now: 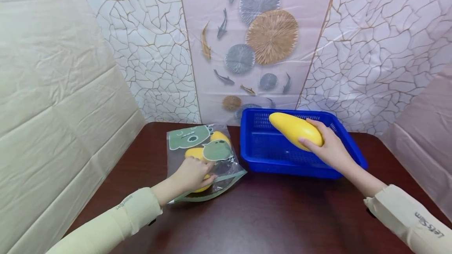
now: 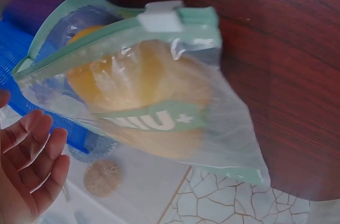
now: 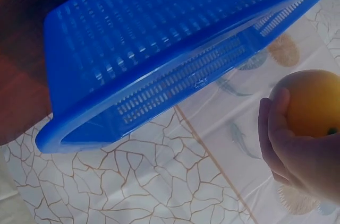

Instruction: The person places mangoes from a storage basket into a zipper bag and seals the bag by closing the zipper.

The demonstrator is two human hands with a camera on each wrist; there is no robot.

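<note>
My right hand (image 1: 332,148) grips a yellow mango (image 1: 294,130), its narrow end pointing left, above the blue basket (image 1: 282,166). In the right wrist view, fingers curl round the rounded end of the mango (image 3: 313,99), clear of the basket's rim. To the left lies a clear zip bag (image 1: 187,136) with green cartoon prints and more yellow mangoes (image 1: 194,153) inside. Over this bag is my left hand (image 1: 190,175), partly hiding its contents. The left wrist view shows that hand (image 2: 32,165) with loosely bent fingers, holding nothing, beside the bag (image 2: 234,139).
A dark reddish-brown table (image 1: 268,214) carries the bag and the basket. Patterned cloth (image 1: 243,89) hangs close behind the table, and a pale cloth wall (image 1: 63,101) stands at the left. A white slider (image 2: 162,18) sits on the bag's green zip.
</note>
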